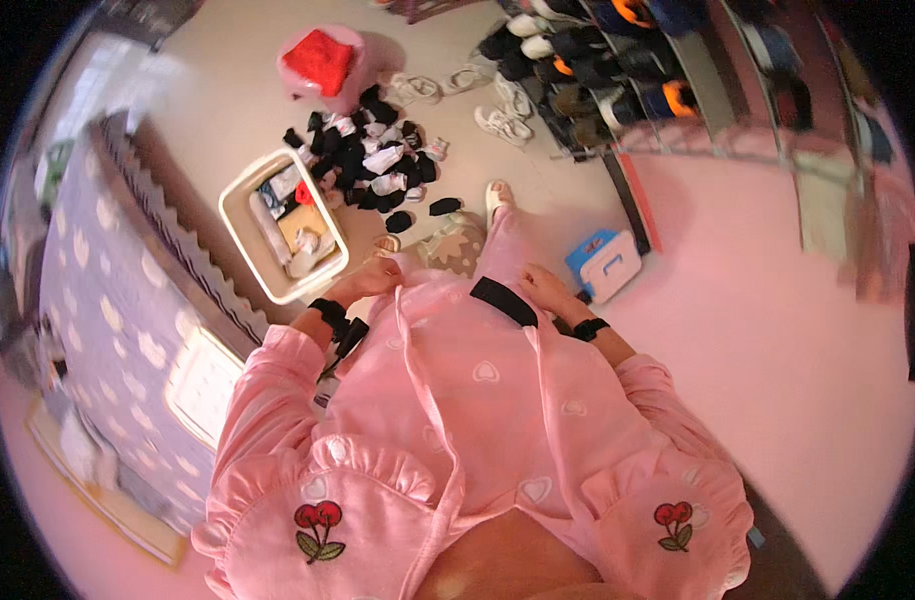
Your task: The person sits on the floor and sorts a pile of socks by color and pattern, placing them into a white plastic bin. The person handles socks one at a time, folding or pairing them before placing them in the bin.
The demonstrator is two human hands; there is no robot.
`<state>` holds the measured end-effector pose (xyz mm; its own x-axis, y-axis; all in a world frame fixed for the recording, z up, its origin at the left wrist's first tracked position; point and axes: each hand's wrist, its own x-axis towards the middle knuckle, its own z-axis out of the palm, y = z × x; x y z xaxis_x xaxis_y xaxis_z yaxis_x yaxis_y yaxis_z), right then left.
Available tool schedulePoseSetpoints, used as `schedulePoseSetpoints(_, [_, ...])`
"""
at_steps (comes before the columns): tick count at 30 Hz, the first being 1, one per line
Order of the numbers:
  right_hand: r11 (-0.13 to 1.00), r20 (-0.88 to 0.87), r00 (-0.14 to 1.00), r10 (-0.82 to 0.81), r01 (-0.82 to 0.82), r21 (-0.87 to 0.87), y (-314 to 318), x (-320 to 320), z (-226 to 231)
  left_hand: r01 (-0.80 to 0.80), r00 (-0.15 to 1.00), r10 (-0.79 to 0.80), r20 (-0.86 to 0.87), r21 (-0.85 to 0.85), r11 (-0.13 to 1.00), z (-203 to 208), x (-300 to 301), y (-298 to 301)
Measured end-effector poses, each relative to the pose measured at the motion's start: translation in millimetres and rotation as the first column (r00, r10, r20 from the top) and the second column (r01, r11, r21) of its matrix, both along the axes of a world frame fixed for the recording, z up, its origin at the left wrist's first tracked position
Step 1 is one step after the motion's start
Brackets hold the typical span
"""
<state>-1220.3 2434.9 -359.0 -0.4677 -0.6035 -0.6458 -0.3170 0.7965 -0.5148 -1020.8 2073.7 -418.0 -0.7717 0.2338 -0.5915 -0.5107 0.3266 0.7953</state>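
My left hand (pixel 375 279) is closed, its fingers gathered on the cloth of my pink heart-print pajamas (pixel 486 372) at the left side. On the opposite side my right hand (pixel 547 292) is also curled against the pink fabric, fingertips partly hidden. Black bands circle both wrists. A short black strap (pixel 504 301) lies over the cloth between the hands. Past my left hand stands a cream plastic bin (pixel 334 268) with a few cloth items and something red inside. Beyond it, a loose pile of black and white socks (pixel 362 160) covers the floor.
A pink stool (pixel 287 88) bears a red cloth (pixel 318 61). White shoes (pixel 503 126) stand near a full shoe rack (pixel 712 85). A blue-and-white box (pixel 604 265) sits to the right. A bed with a purple patterned cover (pixel 117 290) lines the left.
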Motion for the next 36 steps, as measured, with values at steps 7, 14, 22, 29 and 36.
schedulePoseSetpoints(7, [0.849,0.110,0.843,0.527,-0.527,-0.034,-3,-127,-19,-0.768,0.594,0.552,0.585,0.209,0.605,67,-3,86])
schedulePoseSetpoints(14, [0.895,0.479,0.800,0.361,-0.441,0.063,-28,-159,-15,-0.767,0.609,0.235,0.757,0.488,0.416,132,-1,119])
schedulePoseSetpoints(22, [0.858,0.899,0.433,-0.061,-0.437,0.269,-68,-113,17,-0.407,0.875,0.476,0.089,-0.397,0.822,70,34,135])
schedulePoseSetpoints(29, [0.701,0.967,0.237,-0.099,-0.673,0.236,-87,-112,-36,-0.521,0.819,0.439,0.370,0.157,0.839,20,47,170])
schedulePoseSetpoints(36, [0.660,0.983,0.165,0.080,-0.748,0.072,-107,-128,-141,-0.517,0.789,0.020,0.614,0.646,0.561,23,18,167])
